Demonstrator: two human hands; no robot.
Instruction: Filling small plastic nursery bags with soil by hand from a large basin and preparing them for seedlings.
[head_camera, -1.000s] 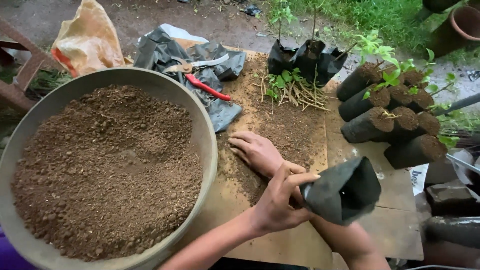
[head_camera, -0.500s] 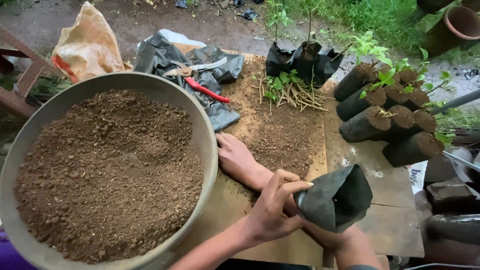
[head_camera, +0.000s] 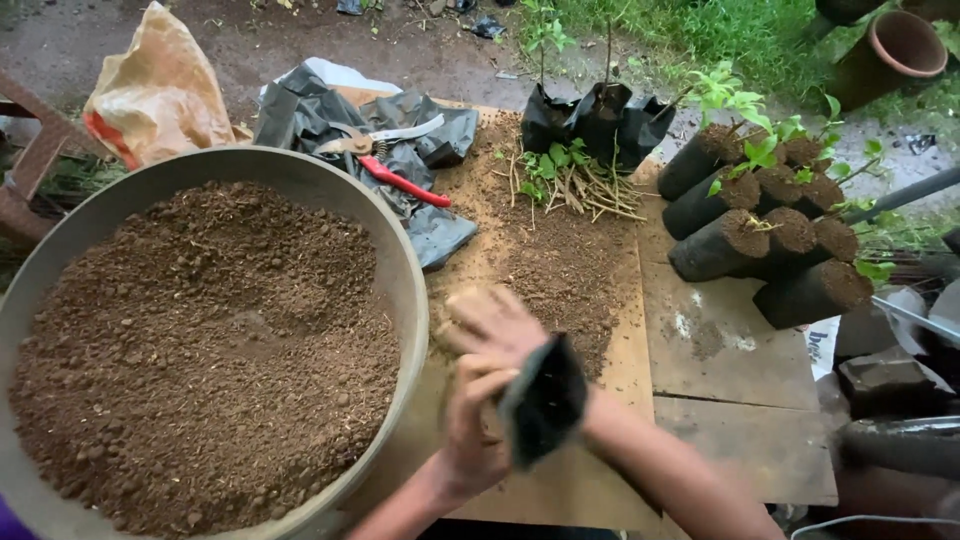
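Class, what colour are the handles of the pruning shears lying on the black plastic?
Red. The pruning shears show clearly in the head view, beside the soil basin.

Beside me big basin (head_camera: 405, 300) heaped with soil — red-handled pruners (head_camera: 385, 160) on black sheeting (head_camera: 440, 230), cuttings (head_camera: 575, 185) loose on my bench (head_camera: 740, 400), filled bags (head_camera: 760, 235) stacked right — clay pot (head_camera: 900, 45) beyond.

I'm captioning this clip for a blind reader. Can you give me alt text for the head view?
The left hand holds a black grow bag over a board, the right hand beside a big basin of soil. Behind lie pruning shears, cuttings and filled bags with seedlings.
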